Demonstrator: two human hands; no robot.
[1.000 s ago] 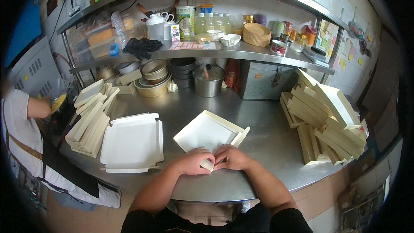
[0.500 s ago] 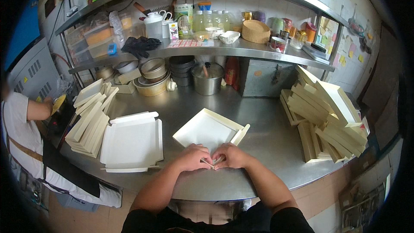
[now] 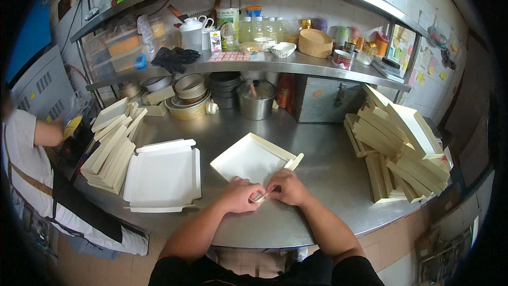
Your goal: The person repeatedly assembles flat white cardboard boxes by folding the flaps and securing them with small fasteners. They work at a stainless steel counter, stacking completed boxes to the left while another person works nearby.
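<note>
A shallow cardboard box tray point(image 3: 248, 160), white inside with cream walls, lies turned cornerwise on the steel table in front of me. Its far walls stand upright, and a flap sticks out at its right corner. My left hand point(image 3: 241, 195) pinches the near corner of the tray. Beside it, my right hand point(image 3: 287, 188) has its fingers closed on the wall just right of that corner. The fingers partly cover the folded edge there. Left of the tray lies a flatter white box blank point(image 3: 163, 175) with low raised sides.
Stacked cream box trays point(image 3: 108, 151) stand at the left, and a leaning heap of them point(image 3: 405, 148) at the right. Behind are a steel pot point(image 3: 256, 103), cake tins point(image 3: 189, 95) and a grey metal case point(image 3: 328, 100) under a loaded shelf point(image 3: 296, 62). A co-worker point(image 3: 32, 164) stands far left.
My right hand has moved slightly up and right along the tray's wall from the near corner. My left hand stays at the corner, and the tray has shifted slightly left.
</note>
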